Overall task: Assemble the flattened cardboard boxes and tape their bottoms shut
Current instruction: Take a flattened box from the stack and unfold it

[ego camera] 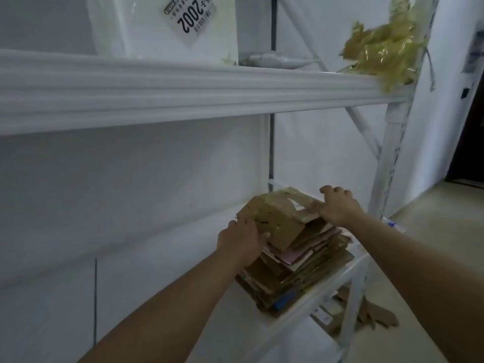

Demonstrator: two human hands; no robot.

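Note:
A stack of flattened cardboard boxes (301, 273) lies on a white shelf (322, 297) at the right end of a rack. On top sits a brown flattened box (277, 221) with glossy tape on it, tilted up off the pile. My left hand (242, 241) grips its near left edge, thumb on top. My right hand (336, 205) holds its far right edge with fingers curled over it.
A thick white shelf beam (183, 93) crosses just above. On the upper shelf stand a white container (162, 27) with a label and crumpled yellowish tape (385, 48). More cardboard (366, 315) lies on the floor under the rack. Beige floor (429, 231) spreads to the right.

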